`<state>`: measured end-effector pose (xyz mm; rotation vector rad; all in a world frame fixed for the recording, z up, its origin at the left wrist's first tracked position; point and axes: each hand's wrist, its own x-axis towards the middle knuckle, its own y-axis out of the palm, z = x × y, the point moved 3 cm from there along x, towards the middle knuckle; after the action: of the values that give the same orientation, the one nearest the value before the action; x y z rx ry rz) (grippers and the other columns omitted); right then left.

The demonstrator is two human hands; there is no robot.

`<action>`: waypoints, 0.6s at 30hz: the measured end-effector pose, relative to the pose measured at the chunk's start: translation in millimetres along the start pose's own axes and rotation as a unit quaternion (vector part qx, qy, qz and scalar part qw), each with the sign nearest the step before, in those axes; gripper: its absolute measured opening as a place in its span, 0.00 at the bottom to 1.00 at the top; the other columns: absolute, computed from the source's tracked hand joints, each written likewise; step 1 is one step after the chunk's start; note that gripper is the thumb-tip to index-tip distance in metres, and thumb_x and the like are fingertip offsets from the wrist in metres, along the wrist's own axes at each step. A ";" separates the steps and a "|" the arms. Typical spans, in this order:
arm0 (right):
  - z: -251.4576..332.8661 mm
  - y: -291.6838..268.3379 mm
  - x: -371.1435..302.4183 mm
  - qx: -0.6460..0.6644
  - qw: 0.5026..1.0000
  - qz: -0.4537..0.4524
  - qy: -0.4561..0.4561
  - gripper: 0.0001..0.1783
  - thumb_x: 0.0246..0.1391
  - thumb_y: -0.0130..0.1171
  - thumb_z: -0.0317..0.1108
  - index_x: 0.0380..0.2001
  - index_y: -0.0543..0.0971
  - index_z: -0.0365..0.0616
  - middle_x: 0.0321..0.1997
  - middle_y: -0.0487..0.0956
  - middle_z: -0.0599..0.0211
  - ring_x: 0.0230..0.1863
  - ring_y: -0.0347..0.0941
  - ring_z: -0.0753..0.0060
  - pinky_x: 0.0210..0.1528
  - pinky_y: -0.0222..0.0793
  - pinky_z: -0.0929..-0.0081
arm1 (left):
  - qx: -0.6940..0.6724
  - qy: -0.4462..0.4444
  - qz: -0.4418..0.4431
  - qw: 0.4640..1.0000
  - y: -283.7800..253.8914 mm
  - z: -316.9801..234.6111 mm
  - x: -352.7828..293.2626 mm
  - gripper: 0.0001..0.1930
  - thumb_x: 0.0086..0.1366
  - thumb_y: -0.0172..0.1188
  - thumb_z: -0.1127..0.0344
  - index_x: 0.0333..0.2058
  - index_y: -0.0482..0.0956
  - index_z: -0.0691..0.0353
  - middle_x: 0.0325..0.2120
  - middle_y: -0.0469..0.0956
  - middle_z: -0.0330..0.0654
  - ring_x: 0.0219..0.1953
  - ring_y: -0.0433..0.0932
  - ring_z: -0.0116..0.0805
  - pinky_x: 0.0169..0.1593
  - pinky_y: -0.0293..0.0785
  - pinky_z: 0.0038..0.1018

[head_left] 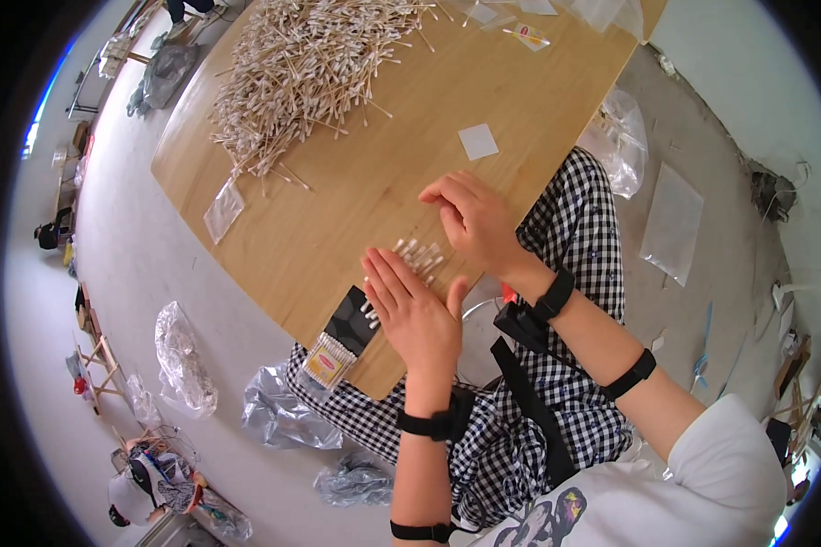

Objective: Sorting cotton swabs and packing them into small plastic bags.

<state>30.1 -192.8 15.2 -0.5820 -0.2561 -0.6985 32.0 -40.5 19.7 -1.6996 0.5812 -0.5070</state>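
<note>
Several white-tipped cotton swabs (420, 257) lie on the desk (337, 214) near its edge, showing on both sides of the left hand (417, 319), flat with fingers outstretched, while the right hand (477, 223), loosely half-curled and apparently bare, hovers to their right.

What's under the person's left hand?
White-tipped cotton swabs stick out on both sides of the left hand, above the wooden table. How many the hand covers can't be seen.
</note>
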 end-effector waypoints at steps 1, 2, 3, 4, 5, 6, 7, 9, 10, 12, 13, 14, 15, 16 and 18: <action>1.4 1.0 0.2 -0.001 1.000 0.004 -0.006 0.09 0.47 0.52 0.19 0.33 0.75 0.41 0.32 0.77 0.65 0.38 0.73 0.59 0.41 0.71 0.66 | 0.003 -0.001 0.001 1.000 0.7 4.6 7.3 0.50 0.66 0.47 0.36 0.66 0.46 0.79 0.68 0.47 0.65 0.72 0.42 0.56 0.72 0.39 0.45; 3.1 1.4 0.4 0.002 1.000 0.004 -0.005 0.09 0.47 0.52 0.19 0.33 0.75 0.41 0.32 0.77 0.65 0.38 0.73 0.59 0.41 0.71 0.66 | 0.011 -0.006 -0.013 1.000 0.8 12.2 17.3 0.50 0.66 0.47 0.36 0.66 0.46 0.80 0.68 0.47 0.65 0.72 0.43 0.56 0.72 0.40 0.45; 2.5 2.2 -0.2 0.004 1.000 0.005 -0.005 0.09 0.47 0.52 0.19 0.32 0.75 0.41 0.32 0.77 0.65 0.39 0.73 0.59 0.42 0.71 0.65 | 0.018 -0.010 -0.026 0.999 2.9 18.3 26.2 0.50 0.66 0.47 0.35 0.65 0.46 0.80 0.68 0.48 0.65 0.72 0.44 0.55 0.72 0.41 0.45; 3.0 2.1 -0.1 0.007 1.000 0.006 -0.006 0.09 0.47 0.52 0.19 0.32 0.75 0.40 0.32 0.77 0.65 0.39 0.73 0.59 0.42 0.71 0.65 | 0.019 -0.011 -0.027 0.999 2.4 21.7 33.8 0.50 0.66 0.47 0.35 0.65 0.46 0.80 0.68 0.48 0.65 0.72 0.44 0.55 0.72 0.41 0.45; 3.9 1.6 0.0 0.009 1.000 0.005 -0.008 0.09 0.47 0.52 0.19 0.32 0.75 0.40 0.32 0.77 0.65 0.39 0.73 0.59 0.42 0.71 0.65 | 0.023 -0.011 -0.032 0.999 1.1 24.8 40.4 0.50 0.65 0.48 0.35 0.66 0.47 0.79 0.68 0.48 0.64 0.72 0.44 0.55 0.71 0.42 0.44; 3.8 1.4 0.1 0.010 1.000 0.006 -0.003 0.09 0.46 0.52 0.19 0.32 0.75 0.40 0.32 0.77 0.65 0.39 0.73 0.59 0.42 0.71 0.65 | 0.027 -0.011 -0.037 0.999 -0.6 26.1 45.0 0.50 0.65 0.49 0.35 0.66 0.47 0.79 0.68 0.48 0.64 0.72 0.44 0.55 0.71 0.43 0.44; 4.1 1.2 0.4 0.012 1.000 0.008 0.002 0.09 0.46 0.52 0.19 0.32 0.75 0.40 0.32 0.77 0.65 0.39 0.73 0.59 0.42 0.71 0.65 | 0.029 -0.011 -0.040 0.999 -0.3 26.5 46.8 0.50 0.65 0.49 0.35 0.66 0.47 0.79 0.68 0.48 0.64 0.72 0.44 0.55 0.71 0.43 0.44; 4.4 0.0 0.0 0.008 1.000 0.010 0.004 0.09 0.46 0.52 0.19 0.32 0.75 0.40 0.32 0.77 0.65 0.39 0.73 0.59 0.42 0.71 0.65 | 0.024 -0.015 -0.041 0.999 1.2 27.0 49.1 0.50 0.65 0.49 0.35 0.66 0.47 0.78 0.68 0.48 0.64 0.72 0.44 0.55 0.71 0.43 0.43; 4.1 0.4 -0.4 0.002 1.000 0.014 0.009 0.09 0.46 0.52 0.19 0.32 0.75 0.40 0.32 0.77 0.65 0.39 0.73 0.59 0.42 0.71 0.66 | 0.026 -0.014 -0.042 0.999 0.4 27.1 48.3 0.50 0.65 0.49 0.35 0.66 0.47 0.78 0.68 0.48 0.64 0.72 0.44 0.55 0.71 0.43 0.43; 3.7 0.4 -1.1 0.002 1.000 0.014 0.009 0.09 0.46 0.52 0.19 0.32 0.75 0.41 0.32 0.77 0.65 0.39 0.73 0.59 0.42 0.71 0.66 | 0.034 -0.021 -0.009 0.999 -0.5 26.2 42.8 0.51 0.65 0.48 0.34 0.66 0.46 0.78 0.69 0.46 0.63 0.72 0.42 0.54 0.72 0.41 0.43; 2.8 -0.5 -1.5 0.000 1.000 0.015 0.010 0.09 0.46 0.52 0.19 0.32 0.75 0.41 0.32 0.77 0.65 0.39 0.73 0.59 0.42 0.70 0.66 | 0.032 -0.020 -0.008 0.999 -2.0 24.4 38.3 0.51 0.65 0.48 0.34 0.66 0.46 0.78 0.69 0.46 0.63 0.72 0.42 0.54 0.72 0.41 0.43; 1.4 -0.4 -1.6 -0.002 1.000 0.015 0.012 0.09 0.46 0.52 0.19 0.32 0.75 0.41 0.32 0.77 0.65 0.39 0.73 0.59 0.42 0.70 0.66 | 0.033 -0.017 -0.015 0.999 -4.0 22.8 32.3 0.51 0.65 0.48 0.35 0.66 0.45 0.78 0.69 0.45 0.64 0.72 0.42 0.54 0.72 0.41 0.44; 1.5 0.2 -1.2 -0.004 1.000 0.013 0.010 0.09 0.46 0.52 0.19 0.32 0.75 0.41 0.32 0.77 0.66 0.38 0.73 0.59 0.42 0.71 0.66 | 0.034 -0.017 -0.022 0.999 -6.5 21.4 26.9 0.51 0.65 0.48 0.35 0.66 0.44 0.79 0.69 0.44 0.64 0.73 0.41 0.54 0.72 0.40 0.44; 1.2 0.4 -0.9 -0.006 1.000 0.011 0.007 0.09 0.46 0.52 0.19 0.32 0.75 0.41 0.32 0.77 0.66 0.38 0.73 0.59 0.42 0.71 0.66 | 0.032 -0.018 -0.021 0.999 -7.5 20.2 23.2 0.51 0.65 0.48 0.35 0.66 0.44 0.79 0.69 0.44 0.64 0.73 0.41 0.54 0.72 0.40 0.44; 1.5 0.5 -0.3 -0.005 1.000 0.013 0.010 0.09 0.46 0.52 0.19 0.32 0.75 0.41 0.32 0.77 0.66 0.38 0.73 0.59 0.41 0.71 0.66 | 0.029 -0.027 -0.020 0.999 -8.9 19.5 17.1 0.52 0.65 0.49 0.35 0.66 0.44 0.78 0.69 0.44 0.64 0.73 0.40 0.53 0.72 0.38 0.44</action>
<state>30.1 -191.4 16.1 -0.5869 -0.2260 -0.6811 58.3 -34.9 25.0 -1.6681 0.4900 -0.5008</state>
